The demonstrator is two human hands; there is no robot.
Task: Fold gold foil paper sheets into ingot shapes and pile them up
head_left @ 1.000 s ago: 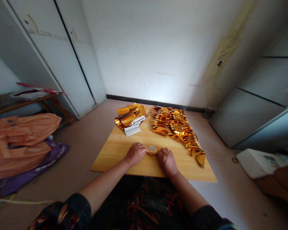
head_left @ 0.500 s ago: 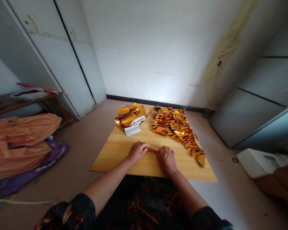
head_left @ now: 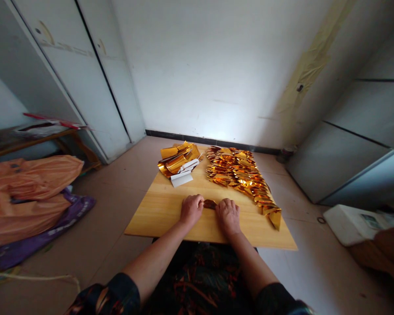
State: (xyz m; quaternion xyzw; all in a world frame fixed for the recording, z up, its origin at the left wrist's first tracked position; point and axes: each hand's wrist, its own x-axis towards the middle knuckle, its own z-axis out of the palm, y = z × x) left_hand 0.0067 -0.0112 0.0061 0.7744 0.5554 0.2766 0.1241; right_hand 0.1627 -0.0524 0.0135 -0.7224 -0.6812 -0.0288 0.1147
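Between my two hands, low over the wooden board, is a small folded piece of gold foil paper [head_left: 210, 204], dark on the side facing me. My left hand [head_left: 192, 209] is closed on its left end, the fingers curled in a pinch. At the other end my right hand [head_left: 228, 215] is closed over the paper, fingers bent downward. Part of the piece is hidden under the fingers. Beyond my left hand lies a loose pile of gold foil sheets [head_left: 177, 162] with white-backed paper [head_left: 181, 178]. Rows of folded gold foil pieces [head_left: 236, 170] overlap to the right.
The board [head_left: 151, 214] forms a low tabletop before me. Orange bags [head_left: 36, 197] and a purple bag [head_left: 75, 208] lie on the floor at left, near a wooden bench [head_left: 82, 151]. Cabinets [head_left: 101, 78] stand behind them. A white box [head_left: 351, 223] sits at right.
The foil piece between my hands has turned, its pale face giving way to a dark one. My left hand has rotated more upright and shifted slightly right; the right hand barely moved.
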